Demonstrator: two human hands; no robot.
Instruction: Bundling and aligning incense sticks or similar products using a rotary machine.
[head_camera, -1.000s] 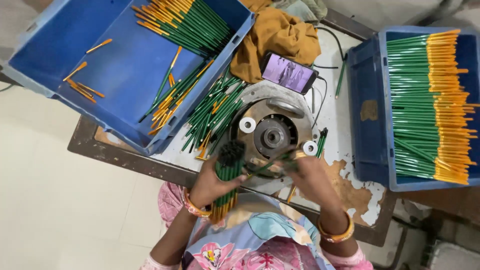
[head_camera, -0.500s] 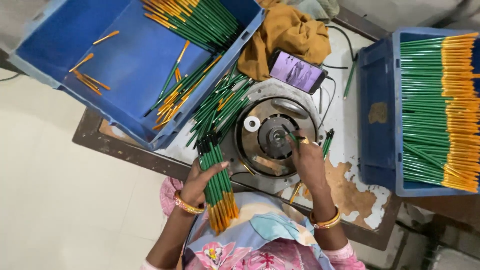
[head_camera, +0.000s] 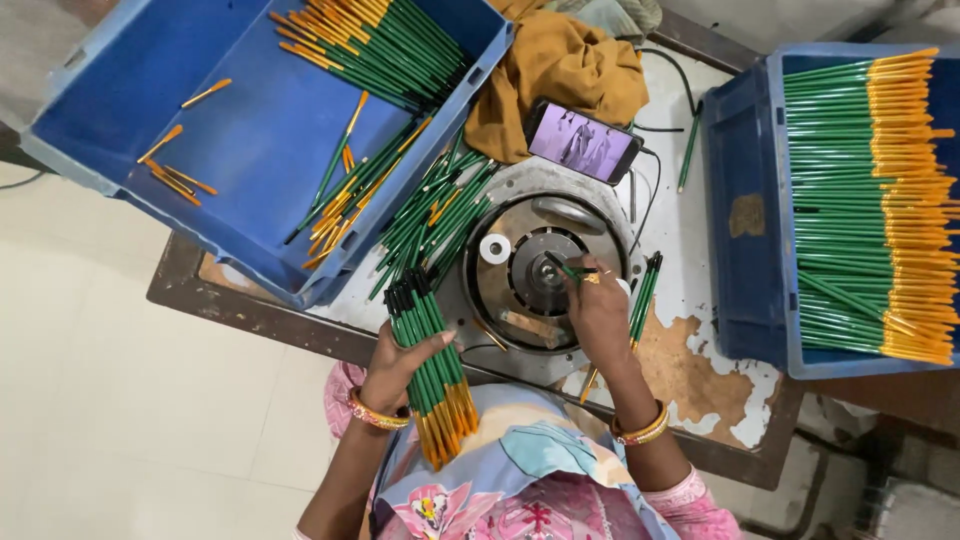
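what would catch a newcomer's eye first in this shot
Probably the green and orange pencils: a thick bundle gripped in the left hand, and neat rows filling the blue crate at far right. Next, the round metal machine at table centre, where the right hand presses one pencil to its hub.

The right crate (head_camera: 745, 215) is cut off at the frame's edge — the phone (head_camera: 583, 143) screen's picture too small to tell.

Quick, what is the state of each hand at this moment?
Left hand: closed around a bundle of green pencils with orange ends.
Right hand: fingers pinch one green pencil at the round grey metal machine.
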